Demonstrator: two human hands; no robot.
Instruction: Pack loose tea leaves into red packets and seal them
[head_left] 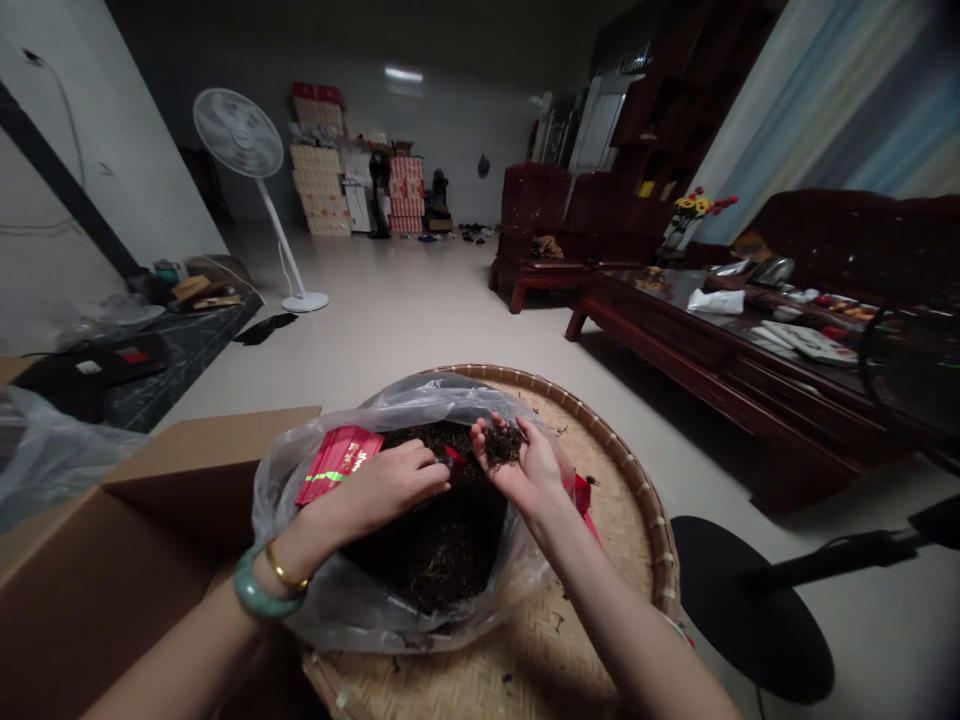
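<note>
A clear plastic bag (420,635) full of dark dried tea leaves (450,560) stands open on a round woven bamboo tray (628,480). My left hand (401,480), with a jade bangle and a gold bracelet at the wrist, is over the bag. Its fingers are closed at a small red packet (454,457), mostly hidden behind them. My right hand (534,470) is cupped palm up beside it, holding a small heap of tea leaves (504,444). A flat red packet (341,462) lies on the bag's left side, and more red packaging (585,497) shows behind my right wrist.
An open cardboard box (67,580) is at my left, against the tray. To the right are a black round stand base (750,610) and a long dark wooden table (690,370) with things on it. A white fan (274,215) and stacked boxes (322,190) stand farther back.
</note>
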